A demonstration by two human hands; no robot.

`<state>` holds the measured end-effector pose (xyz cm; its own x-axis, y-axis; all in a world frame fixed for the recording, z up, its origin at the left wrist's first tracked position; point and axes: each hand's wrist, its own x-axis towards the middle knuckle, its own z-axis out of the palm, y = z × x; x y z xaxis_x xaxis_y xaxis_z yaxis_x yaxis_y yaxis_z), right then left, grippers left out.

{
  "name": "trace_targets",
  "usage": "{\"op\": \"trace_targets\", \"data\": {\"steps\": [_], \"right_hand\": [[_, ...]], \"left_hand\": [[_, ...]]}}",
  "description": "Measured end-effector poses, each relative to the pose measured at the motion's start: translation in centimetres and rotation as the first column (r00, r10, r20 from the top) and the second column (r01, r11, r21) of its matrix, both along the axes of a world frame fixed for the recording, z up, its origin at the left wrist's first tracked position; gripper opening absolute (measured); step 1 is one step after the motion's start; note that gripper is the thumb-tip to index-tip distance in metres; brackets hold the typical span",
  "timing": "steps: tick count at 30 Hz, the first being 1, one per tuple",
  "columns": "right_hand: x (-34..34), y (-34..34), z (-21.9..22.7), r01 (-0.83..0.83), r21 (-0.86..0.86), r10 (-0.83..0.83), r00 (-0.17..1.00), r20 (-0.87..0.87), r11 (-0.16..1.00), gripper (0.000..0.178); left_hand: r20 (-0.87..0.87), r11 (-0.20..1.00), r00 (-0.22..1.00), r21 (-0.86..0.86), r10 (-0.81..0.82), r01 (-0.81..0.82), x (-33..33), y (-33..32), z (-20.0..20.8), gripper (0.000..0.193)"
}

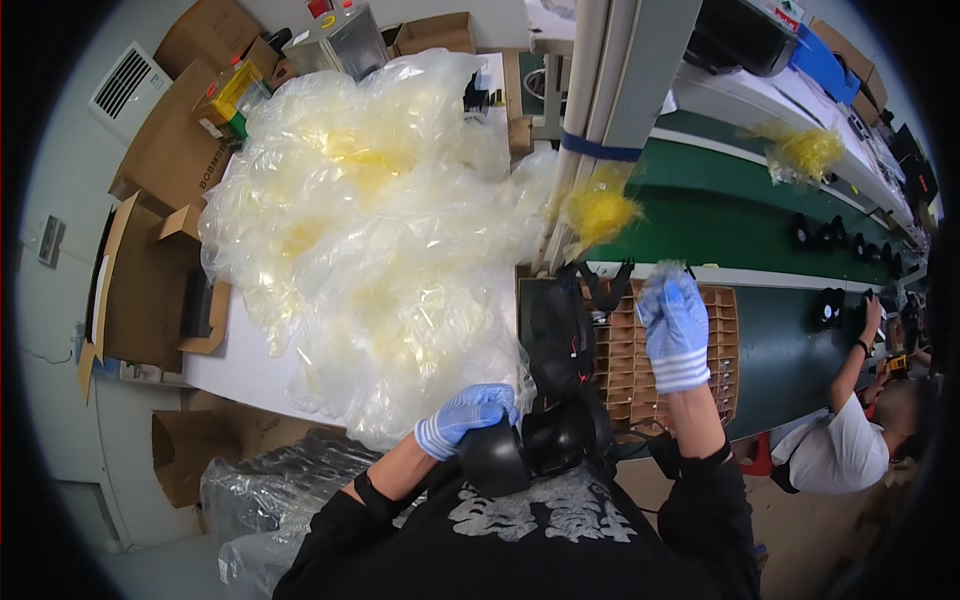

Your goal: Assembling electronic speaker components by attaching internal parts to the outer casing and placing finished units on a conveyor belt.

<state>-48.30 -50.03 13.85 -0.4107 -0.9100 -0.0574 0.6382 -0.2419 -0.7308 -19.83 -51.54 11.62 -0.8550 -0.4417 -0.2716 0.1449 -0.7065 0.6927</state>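
My left hand (468,418), in a blue glove with a white striped cuff, grips a glossy black housing with two rounded cups (494,460) close to my chest. Its fingers curl over the top of the left cup. My right hand (675,325), gloved the same way, is raised over a cardboard tray with many small compartments (718,345). The fingers are drawn together at the top; a pale, clear bit shows there, too small to name. Beside the tray lies a black bag-like item (556,335).
A big heap of clear and yellowish plastic bags (370,230) covers the white table to the left. A grey post (610,90) rises at the table's end. Beyond it runs a green conveyor belt (700,210) with black parts (828,308). A co-worker (835,450) sits at the right.
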Motion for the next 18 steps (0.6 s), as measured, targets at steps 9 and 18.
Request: {"op": "trace_targets", "data": {"steps": [9, 18], "right_hand": [[0.1, -8.5, -1.2, 0.234, 0.242, -0.111, 0.894, -0.433, 0.942, 0.017], [-0.8, -8.6, -4.2, 0.329, 0.468, -0.091, 0.883, -0.461, 0.82, 0.038]], "left_hand": [[0.013, 0.996, 1.0, -0.086, 0.014, -0.013, 1.1, 0.6, -0.6, 0.042], [0.006, 0.984, 0.998, -0.164, -0.063, 0.063, 1.1, 0.1, -0.8, 0.044]]}}
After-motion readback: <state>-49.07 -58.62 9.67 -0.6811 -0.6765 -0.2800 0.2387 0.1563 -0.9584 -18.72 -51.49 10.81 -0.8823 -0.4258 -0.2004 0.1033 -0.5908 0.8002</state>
